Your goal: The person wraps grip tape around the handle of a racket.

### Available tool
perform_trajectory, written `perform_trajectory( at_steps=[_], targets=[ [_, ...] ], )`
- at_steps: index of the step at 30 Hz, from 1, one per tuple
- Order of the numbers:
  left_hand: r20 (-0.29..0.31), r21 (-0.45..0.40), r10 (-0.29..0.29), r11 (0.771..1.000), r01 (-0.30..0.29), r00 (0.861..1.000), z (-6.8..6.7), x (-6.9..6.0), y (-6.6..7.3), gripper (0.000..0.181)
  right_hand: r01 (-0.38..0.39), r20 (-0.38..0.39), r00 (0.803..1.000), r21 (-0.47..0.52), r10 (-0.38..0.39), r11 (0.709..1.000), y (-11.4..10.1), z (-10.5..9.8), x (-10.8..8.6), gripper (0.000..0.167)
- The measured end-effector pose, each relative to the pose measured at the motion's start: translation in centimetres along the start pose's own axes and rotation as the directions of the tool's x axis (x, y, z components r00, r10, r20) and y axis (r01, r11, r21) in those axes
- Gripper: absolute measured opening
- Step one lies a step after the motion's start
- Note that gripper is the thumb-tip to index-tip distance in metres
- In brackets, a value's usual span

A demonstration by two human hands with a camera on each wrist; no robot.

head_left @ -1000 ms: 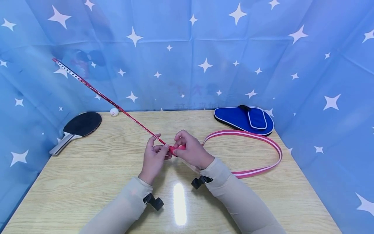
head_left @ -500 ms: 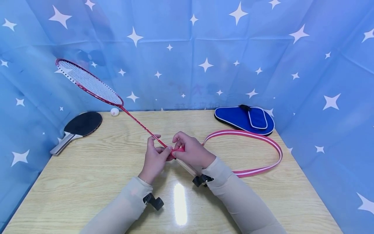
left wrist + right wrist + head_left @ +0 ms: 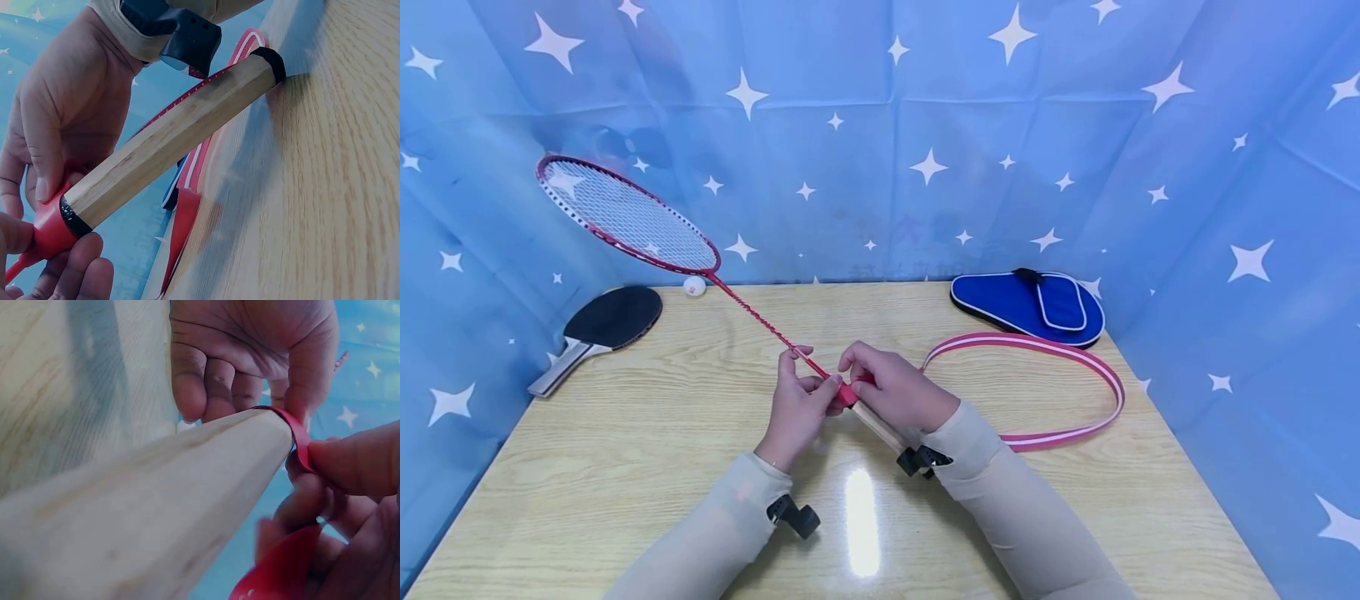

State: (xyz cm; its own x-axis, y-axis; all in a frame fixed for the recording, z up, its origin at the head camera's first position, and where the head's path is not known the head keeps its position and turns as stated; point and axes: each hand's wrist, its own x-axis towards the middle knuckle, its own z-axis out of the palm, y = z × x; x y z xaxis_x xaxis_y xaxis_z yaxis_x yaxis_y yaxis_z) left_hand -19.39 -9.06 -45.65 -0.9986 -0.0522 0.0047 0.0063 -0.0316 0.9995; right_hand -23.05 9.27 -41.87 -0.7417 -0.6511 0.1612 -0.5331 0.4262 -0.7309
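Observation:
A red badminton racket (image 3: pixel 748 308) slants up to the left in the head view, its strung head toward the curtain. My left hand (image 3: pixel 797 412) grips it by the red cone at the top of its bare wooden handle (image 3: pixel 169 137). With thumb and fingers, my right hand (image 3: pixel 904 387) pinches a red strip of grip tape (image 3: pixel 302 440), which lies around the handle's top end. From there the strip, pinkish with a white stripe (image 3: pixel 1116 383), runs in a wide loop on the right. The wrist views show black bands at both handle ends.
A table tennis bat (image 3: pixel 613 319) lies at the table's back left, with a white ball (image 3: pixel 695 287) beside it. A blue bat case (image 3: pixel 1018 304) lies at the back right. Blue star-printed curtains (image 3: pixel 835 192) enclose the wooden table (image 3: pixel 625 467) at the back and sides.
The racket has turned about its length, from edge-on to showing its strings. More of the wooden handle shows below my right hand, which has shifted slightly down and right.

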Motion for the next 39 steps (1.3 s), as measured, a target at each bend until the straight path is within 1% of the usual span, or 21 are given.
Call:
perform_trajectory(
  at_steps=[2,4,10,17,22,31,39],
  targets=[
    [0.002,0.0,0.0,1.0,0.0,1.0,0.0,0.0,0.0,0.053,0.007,-0.001,1.0,-0.014,-0.007,1.0,-0.2,0.0,0.0,0.025],
    [0.003,0.003,0.001,1.0,-0.001,1.0,-0.1,0.0,0.1,0.053,-0.004,-0.003,1.0,-0.001,0.004,1.0,-0.3,-0.1,0.0,0.026],
    [0.021,-0.003,0.001,1.0,-0.001,1.0,0.0,0.0,0.0,0.054,-0.09,0.007,0.996,0.103,0.089,0.991,0.1,-0.1,0.1,0.034],
    [0.034,-0.004,-0.003,1.0,0.004,0.999,0.0,0.1,0.0,0.054,-0.145,0.018,0.989,0.124,0.144,0.982,0.4,0.1,0.2,0.041],
    [0.042,-0.007,-0.025,1.0,0.025,0.999,-0.2,0.2,-0.1,0.058,-0.15,0.013,0.989,0.16,0.15,0.976,0.3,0.2,0.2,0.044],
    [0.053,-0.002,-0.016,1.0,0.016,0.998,-0.4,0.2,-0.2,0.064,-0.161,0.016,0.987,0.249,0.162,0.955,0.6,0.4,0.3,0.045],
    [0.076,-0.015,-0.004,1.0,0.006,0.997,-0.4,0.3,-0.3,0.064,-0.15,0.011,0.988,0.266,0.152,0.952,0.7,0.5,0.3,0.043]
  ],
)
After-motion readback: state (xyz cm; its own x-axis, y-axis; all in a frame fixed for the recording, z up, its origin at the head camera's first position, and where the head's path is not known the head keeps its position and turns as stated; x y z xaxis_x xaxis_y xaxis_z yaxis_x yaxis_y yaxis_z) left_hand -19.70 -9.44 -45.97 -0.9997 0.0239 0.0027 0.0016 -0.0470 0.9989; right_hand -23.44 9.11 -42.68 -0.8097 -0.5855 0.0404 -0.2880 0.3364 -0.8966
